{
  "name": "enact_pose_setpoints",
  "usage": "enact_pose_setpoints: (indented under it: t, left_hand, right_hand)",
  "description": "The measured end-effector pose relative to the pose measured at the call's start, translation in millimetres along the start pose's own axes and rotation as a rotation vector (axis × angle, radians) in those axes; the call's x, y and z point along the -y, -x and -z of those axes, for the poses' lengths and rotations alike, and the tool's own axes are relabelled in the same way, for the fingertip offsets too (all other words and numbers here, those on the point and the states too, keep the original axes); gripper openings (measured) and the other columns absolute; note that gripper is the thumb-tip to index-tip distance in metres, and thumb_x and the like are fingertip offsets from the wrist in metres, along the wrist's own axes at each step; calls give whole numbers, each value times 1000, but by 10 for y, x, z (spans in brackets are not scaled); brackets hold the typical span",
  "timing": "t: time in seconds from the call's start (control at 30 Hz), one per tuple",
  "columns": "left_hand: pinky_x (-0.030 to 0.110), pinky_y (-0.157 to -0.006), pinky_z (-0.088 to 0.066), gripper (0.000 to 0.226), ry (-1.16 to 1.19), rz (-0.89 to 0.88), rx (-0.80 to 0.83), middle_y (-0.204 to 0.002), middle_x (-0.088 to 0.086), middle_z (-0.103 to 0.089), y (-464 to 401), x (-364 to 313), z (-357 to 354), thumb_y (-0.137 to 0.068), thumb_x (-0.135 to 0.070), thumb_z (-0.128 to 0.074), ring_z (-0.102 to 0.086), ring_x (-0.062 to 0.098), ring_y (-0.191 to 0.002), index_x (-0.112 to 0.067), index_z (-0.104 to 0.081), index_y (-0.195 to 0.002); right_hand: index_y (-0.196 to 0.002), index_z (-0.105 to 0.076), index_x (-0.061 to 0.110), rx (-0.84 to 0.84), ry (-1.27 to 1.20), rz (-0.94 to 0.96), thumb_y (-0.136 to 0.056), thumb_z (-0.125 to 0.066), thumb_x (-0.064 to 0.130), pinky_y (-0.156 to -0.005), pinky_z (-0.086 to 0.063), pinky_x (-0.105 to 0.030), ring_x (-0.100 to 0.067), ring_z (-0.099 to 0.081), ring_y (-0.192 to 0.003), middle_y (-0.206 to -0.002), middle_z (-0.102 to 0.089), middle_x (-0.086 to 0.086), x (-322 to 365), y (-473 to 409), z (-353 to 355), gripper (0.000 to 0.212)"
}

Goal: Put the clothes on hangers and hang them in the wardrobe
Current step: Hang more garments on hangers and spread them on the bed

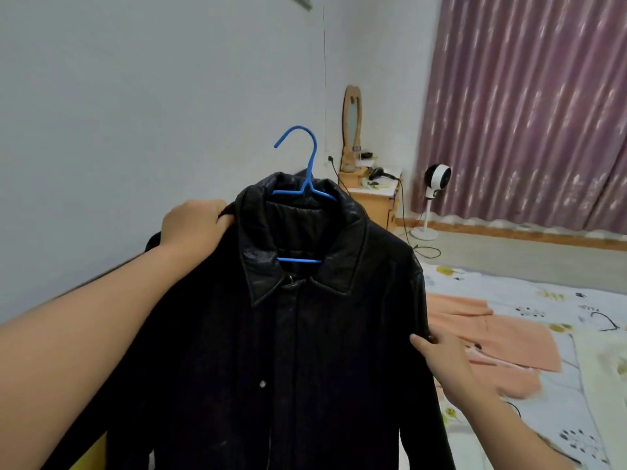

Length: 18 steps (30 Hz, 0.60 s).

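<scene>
Plainly, the jacket (305, 351) was held up in the air in front of the person, already threaded on the blue hanger (307, 195), whose hook stood free above the collar and whose bar showed through the open neck. The left hand (195, 225) was closed on the jacket's left shoulder, fingers curled over the leather and out of sight behind it; the right hand (437, 354) pinched the edge of the other side lower down, near the top of the sleeve, thumb in front and the other fingers hidden behind the cloth. Neither hand was on the hanger itself, and that seemed the main risk: the whole weight hung from two grips on slippery, heavy leather, so a loosened pinch on the right could have let that shoulder slide off the hanger's arm. The hanger also sat tilted inside the neck (its right arm ran under the collar, its left end could not be made out), so the jacket might have hung crooked or dropped once released. No wardrobe was in view, so the carry had yet to be made, and the long hem, swinging low, could have caught on the bed (543, 300) or dragged the peach cloth (492, 337) lying there. Taking the hook in one hand first would probably have been safer.
</scene>
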<state>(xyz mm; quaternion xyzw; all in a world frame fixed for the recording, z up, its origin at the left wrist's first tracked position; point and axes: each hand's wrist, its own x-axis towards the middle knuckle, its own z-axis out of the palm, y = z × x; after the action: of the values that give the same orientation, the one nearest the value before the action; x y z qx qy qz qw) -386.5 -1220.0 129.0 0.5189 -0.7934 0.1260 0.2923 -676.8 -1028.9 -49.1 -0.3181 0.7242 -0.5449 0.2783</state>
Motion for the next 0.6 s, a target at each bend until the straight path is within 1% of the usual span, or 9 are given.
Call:
enact_pose_setpoints:
  t: [0.07, 0.17, 0.2, 0.3, 0.37, 0.4, 0.47, 0.53, 0.6]
  left_hand:
    - [31, -60, -29, 26, -25, 9, 18, -86, 16, -64, -178, -75, -163, -93, -26, -44, -44, 27, -72, -8, -61, -84]
    - [32, -61, -30, 26, -92, 16, 13, -90, 19, -63, -453, -181, -430, -93, -25, -44, -52, 34, -78, -7, -61, -88]
    - [33, -62, -30, 26, -109, 23, 6, -90, 20, -63, -539, -214, -519, -93, -25, -44, -54, 36, -82, -6, -61, -89]
    - [34, -62, -29, 24, -139, 47, -10, -90, 25, -61, -799, -294, -790, -93, -21, -43, -55, 40, -84, -4, -58, -88]
    - [34, -63, -28, 24, -148, 42, -10, -89, 25, -61, -967, -321, -973, -93, -19, -42, -55, 40, -83, -3, -58, -87]
    - [34, -63, -27, 24, -150, 35, -10, -88, 25, -62, -1054, -328, -1072, -93, -19, -42, -55, 40, -83, -2, -58, -87]
    - [34, -64, -26, 23, -152, 22, -6, -88, 25, -62, -1224, -322, -1288, -93, -18, -42, -56, 40, -84, -2, -58, -86]
    - [34, -67, -26, 23, -151, 14, -3, -89, 26, -62, -1417, -310, -1509, -93, -17, -42, -55, 41, -86, -3, -57, -84]
    - [35, -69, -25, 20, -146, 12, -9, -86, 27, -60, -1668, -290, -1715, -94, -16, -42, -55, 42, -87, -7, -53, -79]
  right_hand:
    - [-87, -69, 16, 13, -9, -15, -86, -52, 0, -76, -54, -42, -25, -67, -79, -82, -71, -9, -4, -207, -53, 24]
    - [-80, -68, 14, 44, 4, -33, -83, -48, -3, -66, -50, -36, -25, -63, -74, -75, -68, -11, -79, -520, -136, 27]
    - [-80, -68, 16, 58, 8, -45, -83, -48, -3, -67, -52, -37, -25, -64, -75, -75, -68, -10, -115, -626, -167, 27]
    - [-87, -68, 12, 108, -2, -118, -82, -47, 0, -80, -54, -44, -30, -67, -87, -87, -71, -15, -210, -931, -281, 25]
    - [-92, -66, 10, 130, -2, -141, -82, -47, 0, -82, -53, -45, -33, -67, -89, -89, -70, -17, -265, -1120, -386, 23]
    - [-95, -64, 13, 139, -2, -144, -82, -48, 1, -82, -53, -46, -32, -67, -87, -89, -69, -14, -287, -1213, -451, 24]
    - [-105, -60, 15, 164, -22, -145, -82, -51, 0, -85, -54, -44, -26, -67, -87, -91, -69, -9, -315, -1389, -595, 29]
    - [-115, -55, 16, 191, -80, -140, -82, -53, -1, -90, -52, -42, -23, -66, -92, -99, -68, -6, -352, -1588, -749, 37]
    - [-124, -48, 22, 222, -118, -113, -83, -55, 1, -95, -49, -41, -19, -63, -99, -107, -65, 0, -377, -1797, -906, 47]
